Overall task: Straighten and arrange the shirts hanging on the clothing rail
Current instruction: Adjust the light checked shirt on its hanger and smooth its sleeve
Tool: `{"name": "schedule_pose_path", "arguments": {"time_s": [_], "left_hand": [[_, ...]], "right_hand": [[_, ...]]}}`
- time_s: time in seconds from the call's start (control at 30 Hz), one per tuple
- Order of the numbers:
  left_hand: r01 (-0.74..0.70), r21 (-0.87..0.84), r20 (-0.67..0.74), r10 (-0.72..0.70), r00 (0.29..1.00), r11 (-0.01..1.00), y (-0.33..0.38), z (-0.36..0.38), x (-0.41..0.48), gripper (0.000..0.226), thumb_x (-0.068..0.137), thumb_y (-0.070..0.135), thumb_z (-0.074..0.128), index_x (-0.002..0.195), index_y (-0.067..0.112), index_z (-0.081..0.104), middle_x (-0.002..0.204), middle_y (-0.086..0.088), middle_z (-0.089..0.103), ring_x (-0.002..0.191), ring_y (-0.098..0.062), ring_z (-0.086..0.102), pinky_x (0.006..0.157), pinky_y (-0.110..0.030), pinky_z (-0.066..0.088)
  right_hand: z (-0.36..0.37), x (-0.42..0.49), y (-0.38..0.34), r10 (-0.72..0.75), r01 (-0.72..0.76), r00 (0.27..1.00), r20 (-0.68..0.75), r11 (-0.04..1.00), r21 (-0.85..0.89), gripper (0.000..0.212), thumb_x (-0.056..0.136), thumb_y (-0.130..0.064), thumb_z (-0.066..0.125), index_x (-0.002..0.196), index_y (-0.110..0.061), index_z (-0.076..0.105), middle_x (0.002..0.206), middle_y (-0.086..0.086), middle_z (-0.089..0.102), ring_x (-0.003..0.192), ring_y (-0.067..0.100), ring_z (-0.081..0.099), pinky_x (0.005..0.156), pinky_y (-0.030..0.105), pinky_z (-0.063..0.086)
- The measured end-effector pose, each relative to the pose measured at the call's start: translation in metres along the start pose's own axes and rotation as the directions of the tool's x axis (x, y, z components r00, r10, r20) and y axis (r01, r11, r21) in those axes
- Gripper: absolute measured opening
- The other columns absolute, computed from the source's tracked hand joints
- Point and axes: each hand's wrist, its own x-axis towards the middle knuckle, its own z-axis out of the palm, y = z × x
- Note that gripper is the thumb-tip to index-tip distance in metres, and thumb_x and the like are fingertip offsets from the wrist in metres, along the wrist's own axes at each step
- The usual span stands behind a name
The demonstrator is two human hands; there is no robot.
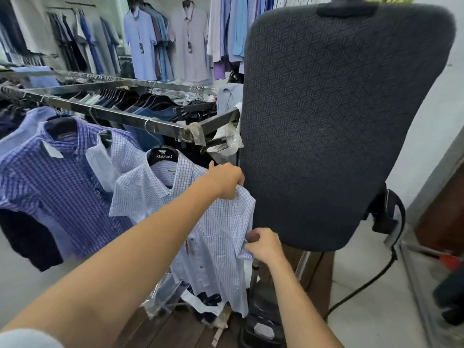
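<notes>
In the middle of the frame a pale checked shirt (213, 222) hangs on a black hanger (162, 154) with white letters. The hanger's hook goes over the metal rail (113, 116), which runs from the left edge toward the centre and ends in a corner wrapped with tape.

The left hand (227, 180) reaches from the lower left and is closed on the shoulder of the shirt, on the side toward the right of the frame, gripping the cloth near the sleeve seam. The right hand (265, 244) comes from the bottom, lower in the frame, and pinches the edge of the same sleeve between thumb and fingers. So both hands hold this one shirt, and the sleeve is stretched between them.

To the left of it, on the same rail, hang a second pale shirt (114, 159) and then a darker blue checked shirt (57, 192), each partly over the next one. More hangers and dark clothes fill the rails behind, and polo shirts (165, 43) hang on the wall in the upper part of the frame.

Just to the right of the hands stands a large dark padded board (339, 121) with a woven pattern, upright on a metal stand. A black cable (371, 277) runs across the pale floor in the lower right.
</notes>
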Motion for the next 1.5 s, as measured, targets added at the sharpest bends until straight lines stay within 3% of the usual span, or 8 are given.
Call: {"name": "schedule_pose_path", "arguments": {"time_s": [0.3, 0.43, 0.53, 0.63, 0.8, 0.97, 1.13, 1.5], "left_hand": [[-0.019, 0.019, -0.037, 0.020, 0.999, 1.000, 0.002, -0.003, -0.001, 0.029, 0.080, 0.009, 0.069, 0.069, 0.029, 0.052, 0.086, 0.005, 0.061, 0.090, -0.019, 0.048, 0.112, -0.060, 0.023], [-0.009, 0.032, -0.029, 0.010, 1.000, 0.999, 0.000, -0.002, 0.002, 0.023, 0.080, 0.008, 0.066, 0.070, 0.026, 0.054, 0.079, 0.004, 0.058, 0.083, -0.020, 0.050, 0.102, -0.050, 0.033], [-0.019, 0.001, -0.022, 0.019, 1.000, 1.000, 0.006, -0.009, 0.007, 0.022, 0.077, 0.007, 0.065, 0.065, 0.021, 0.052, 0.073, 0.003, 0.053, 0.074, -0.019, 0.047, 0.081, -0.042, 0.039], [-0.033, -0.060, 0.017, 0.034, 0.999, 0.998, 0.012, -0.021, 0.015, 0.021, 0.075, 0.009, 0.068, 0.063, 0.018, 0.054, 0.070, 0.001, 0.056, 0.066, -0.018, 0.050, 0.058, -0.032, 0.042], [-0.060, -0.108, 0.030, 0.064, 0.997, 0.992, 0.019, -0.029, 0.021, 0.016, 0.068, 0.007, 0.070, 0.064, 0.017, 0.059, 0.066, 0.002, 0.057, 0.062, -0.016, 0.052, 0.054, -0.030, 0.044], [-0.079, -0.132, 0.025, 0.083, 0.996, 0.988, 0.019, -0.031, 0.018, 0.017, 0.067, 0.008, 0.072, 0.063, 0.020, 0.060, 0.065, 0.005, 0.058, 0.062, -0.014, 0.053, 0.055, -0.030, 0.046], [-0.078, -0.145, 0.014, 0.081, 0.997, 0.986, 0.017, -0.028, 0.016, 0.015, 0.067, 0.009, 0.073, 0.065, 0.020, 0.062, 0.070, 0.001, 0.063, 0.067, -0.016, 0.057, 0.059, -0.034, 0.051], [-0.060, -0.139, 0.040, 0.066, 0.997, 0.989, 0.013, -0.015, 0.025, 0.015, 0.075, 0.010, 0.070, 0.070, 0.021, 0.061, 0.088, -0.004, 0.067, 0.079, -0.024, 0.062, 0.060, -0.033, 0.049]], "right_hand": [[-0.023, -0.005, 0.025, 0.085, -0.027, 0.945, -0.316, 0.983, 0.184, 0.008, 0.091, -0.020, 0.068, 0.086, -0.020, 0.074, 0.074, -0.008, 0.067, 0.077, 0.014, 0.063, 0.065, 0.026, 0.043], [-0.043, -0.006, 0.048, 0.430, -0.152, 0.860, -0.273, 0.728, 0.668, 0.012, 0.091, -0.010, 0.064, 0.093, -0.015, 0.074, 0.079, 0.003, 0.070, 0.068, 0.015, 0.061, 0.057, 0.026, 0.043], [-0.047, -0.011, 0.057, 0.494, -0.172, 0.844, -0.208, 0.616, 0.769, 0.014, 0.093, -0.006, 0.060, 0.095, -0.014, 0.072, 0.075, 0.008, 0.068, 0.060, 0.015, 0.055, 0.054, 0.029, 0.044], [-0.047, -0.015, 0.059, 0.408, -0.103, 0.861, -0.304, 0.725, 0.681, 0.010, 0.092, -0.013, 0.066, 0.101, -0.014, 0.070, 0.079, 0.004, 0.072, 0.061, 0.016, 0.061, 0.056, 0.030, 0.049], [-0.059, -0.027, 0.049, 0.156, 0.075, 0.856, -0.492, 0.905, 0.418, 0.039, 0.082, -0.033, 0.082, 0.115, -0.030, 0.061, 0.100, -0.010, 0.065, 0.089, 0.011, 0.064, 0.076, 0.035, 0.055], [-0.058, -0.027, 0.036, -0.069, 0.145, 0.851, -0.521, 0.984, 0.107, 0.046, 0.082, -0.014, 0.078, 0.121, -0.030, 0.061, 0.105, -0.006, 0.051, 0.089, 0.008, 0.054, 0.060, 0.013, 0.036], [-0.052, -0.025, 0.029, -0.176, 0.262, 0.753, -0.634, 0.964, 0.044, 0.023, 0.081, -0.002, 0.074, 0.094, -0.019, 0.069, 0.097, -0.007, 0.057, 0.082, 0.002, 0.055, 0.065, 0.010, 0.038], [-0.072, -0.022, 0.036, 0.362, 0.181, 0.815, -0.452, 0.583, 0.792, 0.013, 0.100, -0.018, 0.061, 0.102, -0.017, 0.074, 0.081, 0.000, 0.067, 0.065, 0.011, 0.055, 0.059, 0.026, 0.051]]}}
